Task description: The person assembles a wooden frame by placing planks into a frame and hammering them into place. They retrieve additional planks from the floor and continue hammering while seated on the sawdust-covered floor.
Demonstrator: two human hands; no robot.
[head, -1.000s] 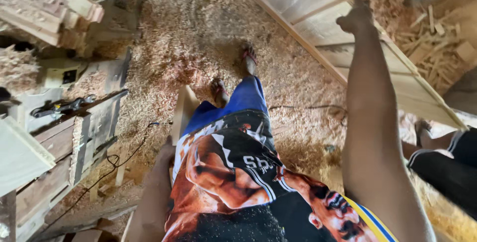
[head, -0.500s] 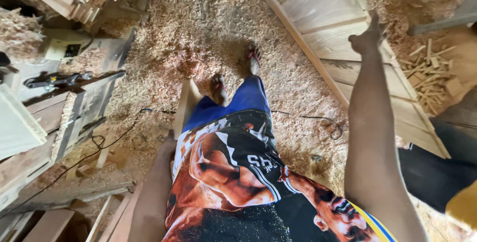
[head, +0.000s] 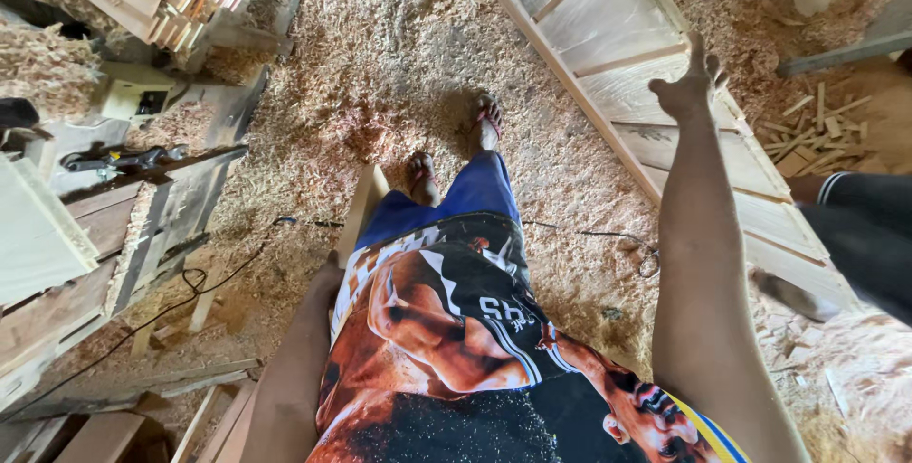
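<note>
my left hand (head: pixel 334 264) hangs at my hip, gripping a wooden plank (head: pixel 363 208) that points away along the shaving-strewn floor (head: pixel 380 74), open ahead. my right hand (head: pixel 692 91) reaches empty, fingers loose, over the slatted panel (head: pixel 655 93), running diagonally away.

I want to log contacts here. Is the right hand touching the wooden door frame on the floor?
Cannot tell. In the head view the right hand overlaps the wooden door frame, but neither contact nor gap shows.
</note>
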